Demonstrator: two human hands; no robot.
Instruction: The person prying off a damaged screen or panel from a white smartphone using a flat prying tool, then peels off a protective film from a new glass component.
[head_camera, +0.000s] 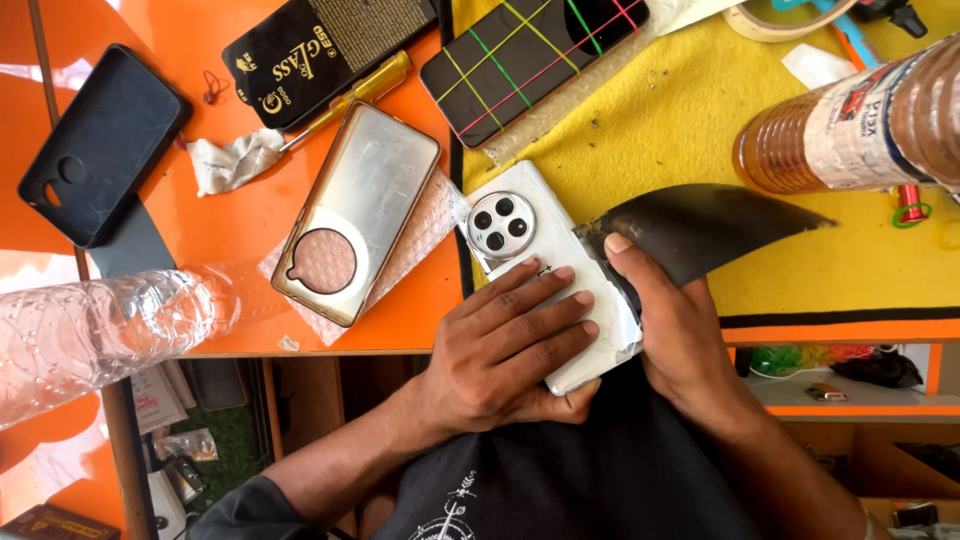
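**Two hands on a white phone at the edge of a yellow mat**

The left hand (505, 350) lies flat on the back of a white phone (535, 240), its fingers spread and pressed down along the phone's length, the thumb tucked under the near end. The right hand (670, 320) sits just beside it on the phone's right edge, thumb and fingers pinching a dark, thin, pointed sheet (700, 225) that lifts away from the phone and fans out to the right over the mat. The phone lies face down and tilted, its round camera ring pointing up and left, its near end hanging over the table edge above the person's dark shirt (600, 480).

The phone rests on a yellow mat (820, 250) that covers the right part of an orange table (200, 30). Farther up the mat lies a second phone (535, 60) with a dark screen crossed by coloured lines. At the right, an amber plastic bottle (850, 125) lies on its side, close to the camera.

To the left of the white phone, on the orange surface, a silver phone case (355, 215) with a round cut-out lies on a piece of bubble wrap (425, 225). Above it lie a yellow-handled screwdriver (350, 95) and a black flat packet (320, 50). A crumpled white wipe (235, 160) lies beside the screwdriver's tip. Farther left sits a black phone cover (100, 140), and a clear plastic bottle (100, 330) lies across the near left edge.
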